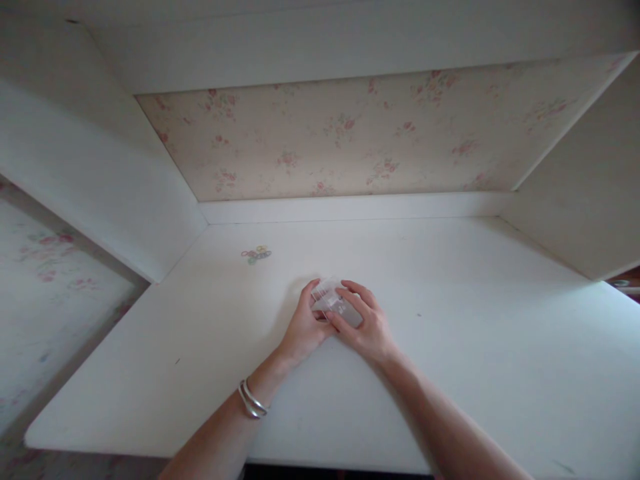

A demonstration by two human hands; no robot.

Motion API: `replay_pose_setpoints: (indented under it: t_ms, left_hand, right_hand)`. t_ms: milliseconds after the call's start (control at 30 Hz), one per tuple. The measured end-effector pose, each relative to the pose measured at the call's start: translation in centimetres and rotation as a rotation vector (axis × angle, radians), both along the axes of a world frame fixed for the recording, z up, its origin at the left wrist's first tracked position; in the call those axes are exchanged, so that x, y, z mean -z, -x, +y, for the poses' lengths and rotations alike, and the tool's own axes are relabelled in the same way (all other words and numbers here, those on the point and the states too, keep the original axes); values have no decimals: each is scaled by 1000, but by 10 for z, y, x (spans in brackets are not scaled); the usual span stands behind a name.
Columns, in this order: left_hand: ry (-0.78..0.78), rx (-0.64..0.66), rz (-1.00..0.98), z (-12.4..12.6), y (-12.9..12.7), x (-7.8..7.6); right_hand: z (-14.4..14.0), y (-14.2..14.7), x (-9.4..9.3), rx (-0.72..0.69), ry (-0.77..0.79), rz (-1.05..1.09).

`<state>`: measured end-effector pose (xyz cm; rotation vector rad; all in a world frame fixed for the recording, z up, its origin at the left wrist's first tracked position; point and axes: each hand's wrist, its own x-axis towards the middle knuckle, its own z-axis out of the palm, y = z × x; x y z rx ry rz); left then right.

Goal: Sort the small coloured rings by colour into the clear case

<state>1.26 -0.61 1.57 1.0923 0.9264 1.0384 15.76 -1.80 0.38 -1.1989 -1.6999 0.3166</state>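
**Clear box gripped by both hands on white desk**

Presently, one small clear plastic box (pixel 334 301) sits on the white desk (pixel 450 320), enclosed by both hands. The left hand (pixel 304 327) curls narrowly against its left side; the right hand (pixel 364 321) lies over its right end, fingers (pixel 356 291) wrapped across the top, apparently to steady it. Count: one box, one cluster of coloured paper clips (pixel 256 254) lying well beyond the left fingertips, two bangles (pixel 251 400) on the left wrist.
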Motion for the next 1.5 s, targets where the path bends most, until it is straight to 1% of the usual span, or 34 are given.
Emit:
replay_pose_setpoints:
  t_ms: [100, 233, 333, 433, 500, 567, 700, 800, 900, 1100, 1167, 1233, 1333, 1433, 1500]
  left_hand:
    - [14, 17, -26, -2, 0, -2]
    - [56, 97, -112, -5, 3, -6]
    - [110, 144, -191, -7, 7, -10]
    - [177, 158, -270, -7, 10, -14]
    - [207, 145, -296, -6, 9, -15]
    - [222, 117, -273, -4, 8, -14]
    - [227, 52, -181, -1, 6, -8]
    - [219, 7, -190, 1, 5, -5]
    - [219, -20, -215, 2, 5, -3]
    - [186, -45, -144, 2, 5, -3]
    - [171, -56, -128, 1, 6, -4]
    - [161, -51, -120, 1, 5, -5]
    - [145, -26, -107, -1, 6, -8]
    - [141, 31, -89, -3, 6, -9]
    - [145, 58, -74, -4, 6, -9]
  right_hand:
    - [-1, -1, -1, 4, -17, -12]
    - [-1, -3, -1, 2, -21, -16]
    - [-2, -5, -1, -10, -19, -11]
    - [-3, -7, -2, -22, -16, -18]
    - [-4, -7, -2, -28, -19, -29]
    - [-4, -7, -2, -34, -32, -50]
    - [-4, -5, 0, -39, -65, -106]
    - [-4, -3, -1, -37, -63, -130]
    - [-5, -3, -2, -38, -67, -128]
    - [-6, -2, -2, -63, -52, -100]
    - [-6, -2, -3, -86, -7, -53]
    - [-5, -2, -3, -106, 82, 54]
    - [-1, -3, -2, -109, 318, 323]
    - [3, -4, -1, -98, 563, 564]
    - [4, -4, -3, -116, 661, 671]
